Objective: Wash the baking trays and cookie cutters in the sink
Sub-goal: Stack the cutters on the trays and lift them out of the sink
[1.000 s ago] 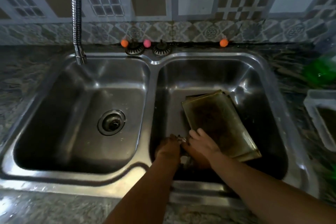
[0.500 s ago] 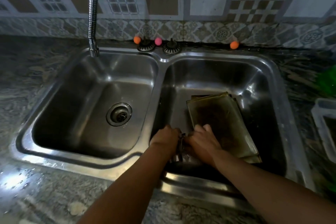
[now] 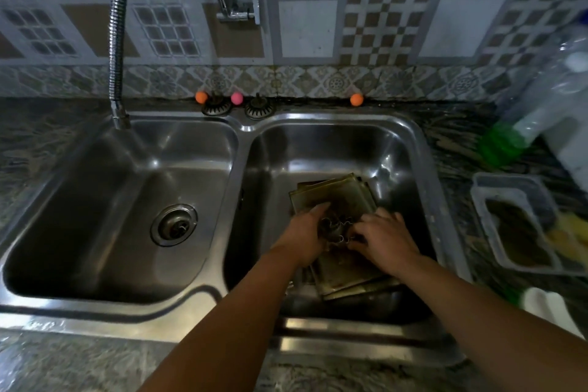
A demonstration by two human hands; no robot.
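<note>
The sink (image 3: 245,129) has two basins. The left basin holds only its one drain (image 3: 173,225). In the right basin lies a stack of baking trays (image 3: 331,192), at least three by the edges that show, set slightly askew; the exact count cannot be told. Above the trays, both hands meet around a cluster of metal cookie cutters (image 3: 338,230); how many cutters cannot be told.

The left hand (image 3: 305,232) comes in from the near rim of the sink, palm turned inward, fingers curled about the cutters' left side. The right hand (image 3: 383,237) reaches in from the right, knuckles up, fingers bent and pinching the cutters' right side.

Behind the sink, on the counter edge, sit three small balls (image 3: 201,97), two orange and one pink, and two strainer plugs (image 3: 216,106). One hose (image 3: 117,41) hangs down to the sink's far left corner. Right of the sink stands one plastic tub (image 3: 512,183).
</note>
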